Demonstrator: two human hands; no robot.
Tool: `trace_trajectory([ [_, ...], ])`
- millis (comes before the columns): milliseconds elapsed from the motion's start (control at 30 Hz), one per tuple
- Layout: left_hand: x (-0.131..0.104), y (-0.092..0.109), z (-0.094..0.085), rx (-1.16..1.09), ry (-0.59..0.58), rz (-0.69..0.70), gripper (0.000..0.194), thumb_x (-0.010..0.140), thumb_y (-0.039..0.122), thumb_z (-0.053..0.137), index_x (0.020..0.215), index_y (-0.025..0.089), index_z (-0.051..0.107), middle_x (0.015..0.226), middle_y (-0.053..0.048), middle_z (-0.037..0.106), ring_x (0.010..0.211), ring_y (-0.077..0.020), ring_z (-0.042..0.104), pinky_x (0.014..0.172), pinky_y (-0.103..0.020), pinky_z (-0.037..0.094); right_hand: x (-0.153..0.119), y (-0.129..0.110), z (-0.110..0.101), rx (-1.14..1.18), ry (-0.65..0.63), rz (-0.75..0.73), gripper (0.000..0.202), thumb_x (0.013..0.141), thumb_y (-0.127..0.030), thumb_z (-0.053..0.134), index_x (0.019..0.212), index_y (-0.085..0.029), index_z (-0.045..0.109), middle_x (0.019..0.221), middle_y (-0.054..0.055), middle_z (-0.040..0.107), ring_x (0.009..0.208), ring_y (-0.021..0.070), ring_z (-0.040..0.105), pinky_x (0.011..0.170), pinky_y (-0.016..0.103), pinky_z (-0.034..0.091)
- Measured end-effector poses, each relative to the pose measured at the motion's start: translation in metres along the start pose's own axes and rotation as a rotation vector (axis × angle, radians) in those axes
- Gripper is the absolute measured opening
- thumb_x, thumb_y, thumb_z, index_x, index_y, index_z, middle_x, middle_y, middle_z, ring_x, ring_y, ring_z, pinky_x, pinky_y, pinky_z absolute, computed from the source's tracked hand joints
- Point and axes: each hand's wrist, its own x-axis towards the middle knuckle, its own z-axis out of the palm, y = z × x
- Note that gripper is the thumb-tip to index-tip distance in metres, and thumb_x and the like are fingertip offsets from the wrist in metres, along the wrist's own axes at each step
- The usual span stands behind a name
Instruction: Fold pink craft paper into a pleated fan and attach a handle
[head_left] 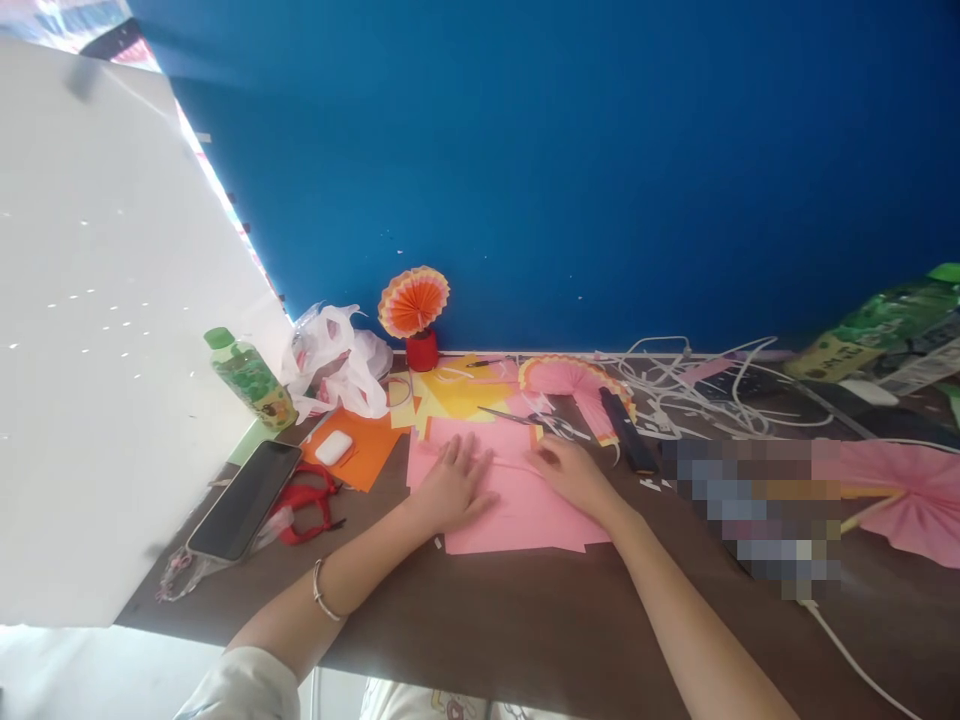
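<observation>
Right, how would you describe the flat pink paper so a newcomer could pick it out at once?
Start with the dark brown table below the blue wall. Near the table's middle, the pink paper lies under the left hand, with the right hand over it too. Unlike the pleated pink pieces nearby, it lies flat.

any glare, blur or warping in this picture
In the head view, bright light at upper left leaves the white panel pale, with small bright specks; at the head view's right edge, the green bottle looks stretched and soft; the head view's left hand and right hand read fairly clearly.
</observation>
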Motion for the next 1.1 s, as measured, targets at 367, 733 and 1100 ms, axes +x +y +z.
trace_trajectory([
  [367,-0.002,0.004,0.005,0.042,0.015,-0.005,0.067,0.088,0.056,0.021,0.139,0.013,0.023,0.144,-0.013,0.025,0.133,-0.0390,0.008,0.103,-0.053,0.021,-0.003,0.011,0.012,-0.020,0.070,0.021,0.031,0.086,-0.041,0.037,0.063,-0.020,0.042,0.088,0.004,0.047,0.077,0.0157,0.051,0.076,0.031,0.040],
  [733,-0.002,0.005,0.006,0.057,0.033,-0.020,0.063,0.087,0.056,0.025,0.139,0.020,0.025,0.144,-0.013,0.024,0.131,-0.0426,0.013,0.099,-0.056,0.024,0.001,0.012,0.015,-0.071,0.092,0.057,0.037,0.084,-0.040,0.043,0.053,-0.021,0.038,0.091,0.008,0.045,0.096,0.0231,0.050,0.091,0.039,0.038],
  [1100,0.000,0.007,0.009,0.055,0.047,-0.048,0.060,0.088,0.053,0.028,0.137,0.020,0.030,0.143,-0.013,0.025,0.130,-0.0422,0.015,0.100,-0.056,0.023,-0.001,0.010,0.017,-0.197,0.185,0.082,0.032,0.083,-0.041,0.044,0.063,-0.018,0.052,0.089,0.012,0.049,0.096,0.0274,0.050,0.085,0.041,0.041],
])
